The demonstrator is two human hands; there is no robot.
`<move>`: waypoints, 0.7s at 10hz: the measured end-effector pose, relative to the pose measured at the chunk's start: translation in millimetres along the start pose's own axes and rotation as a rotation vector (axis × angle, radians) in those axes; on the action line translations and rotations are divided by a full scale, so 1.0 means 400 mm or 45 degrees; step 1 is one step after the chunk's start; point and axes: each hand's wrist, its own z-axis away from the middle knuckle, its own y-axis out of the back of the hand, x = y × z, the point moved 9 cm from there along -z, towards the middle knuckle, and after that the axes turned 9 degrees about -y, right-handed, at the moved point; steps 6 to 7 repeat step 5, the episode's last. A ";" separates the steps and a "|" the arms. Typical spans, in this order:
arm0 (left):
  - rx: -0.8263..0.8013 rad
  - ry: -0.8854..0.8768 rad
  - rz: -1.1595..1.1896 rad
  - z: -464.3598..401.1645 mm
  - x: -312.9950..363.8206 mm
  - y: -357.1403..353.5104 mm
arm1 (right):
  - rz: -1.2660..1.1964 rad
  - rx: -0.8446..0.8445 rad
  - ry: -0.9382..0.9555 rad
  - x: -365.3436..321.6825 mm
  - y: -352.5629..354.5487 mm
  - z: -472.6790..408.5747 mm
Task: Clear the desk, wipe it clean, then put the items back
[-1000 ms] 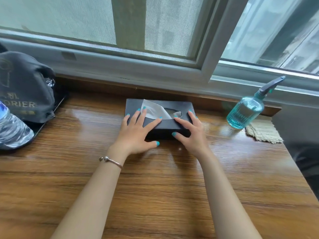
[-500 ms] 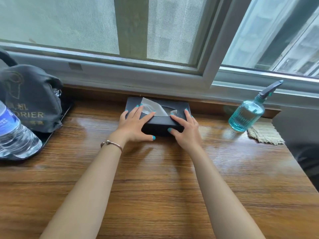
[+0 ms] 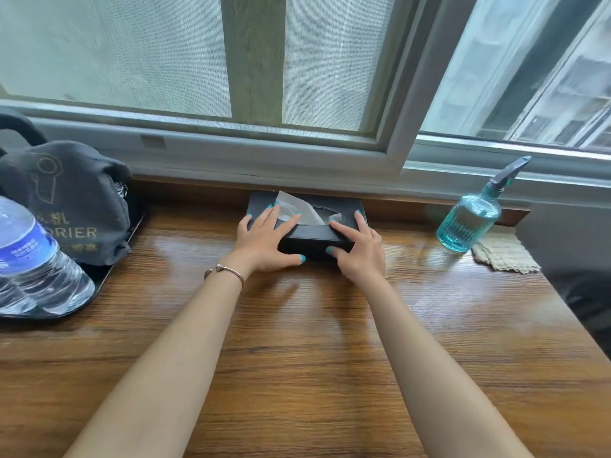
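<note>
Both arms reach forward across the wooden surface [image 3: 297, 358] to a black tissue box [image 3: 317, 239] that sits at the far edge, its back against the low wooden ledge under the window [image 3: 231, 77]. A white tissue [image 3: 297, 208] stands up out of the slot on top.

Left hand [image 3: 264, 246]: fingers straight and spread flat over the left part of the box top, thumb stretched along the front face. The grip is not closed on anything; it presses and rests. Bracelet [image 3: 228, 271] on that wrist.

Right hand [image 3: 360, 249]: fingers straight over the right part of the top, thumb at the front face (same flat contact, nothing pinched).

Left of the box, well apart: a dark tray [image 3: 109, 269] carrying a grey fabric bag [image 3: 76, 200] with gold lettering and a clear water bottle [image 3: 33, 262] with a blue label, partly cut by the frame edge.

Right of the box, near the far right corner: a teal glass spray bottle [image 3: 469, 219], upright, and just beside it a folded beige cloth [image 3: 502, 252] lying flat. The cloth touches or nearly touches the bottle base; cannot tell which.
</note>
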 end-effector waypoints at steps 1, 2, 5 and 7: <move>0.014 -0.012 0.042 0.000 0.000 0.005 | 0.036 -0.036 -0.015 -0.003 0.000 0.001; 0.006 0.032 0.114 -0.007 -0.005 0.013 | 0.082 -0.088 -0.032 -0.011 0.007 0.004; 0.004 0.189 0.301 -0.057 0.019 0.077 | 0.482 -0.465 -0.052 -0.075 0.062 -0.001; 0.004 0.189 0.301 -0.057 0.019 0.077 | 0.482 -0.465 -0.052 -0.075 0.062 -0.001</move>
